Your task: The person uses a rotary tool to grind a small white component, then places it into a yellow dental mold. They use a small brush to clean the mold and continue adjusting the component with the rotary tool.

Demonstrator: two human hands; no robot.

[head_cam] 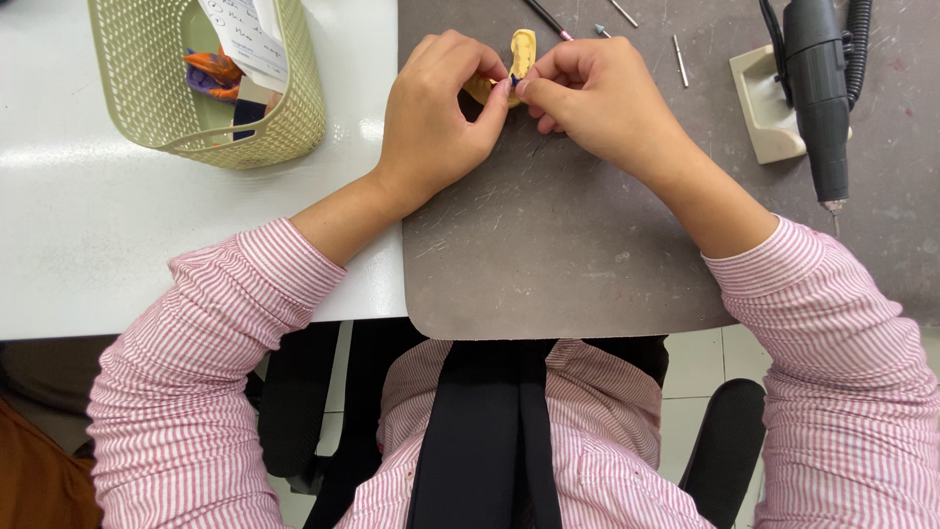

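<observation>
Both of my hands meet over the grey work mat (pixel 548 255) at the top middle of the head view. My left hand (pixel 441 108) holds a small yellow plaster dental cast (pixel 522 51), most of it hidden behind the fingers. The fingertips of my right hand (pixel 587 93) pinch a tiny dark blue piece (pixel 515 80) right against the cast. Both wrists show pink striped sleeves pushed back.
A pale green mesh basket (pixel 284 127) with papers and coloured items stands on the white table (pixel 98 225) at the upper left. A black handheld rotary tool (pixel 821 98) rests on a beige holder (pixel 764 108) at the upper right. Thin burs (pixel 680 59) lie near the mat's far edge.
</observation>
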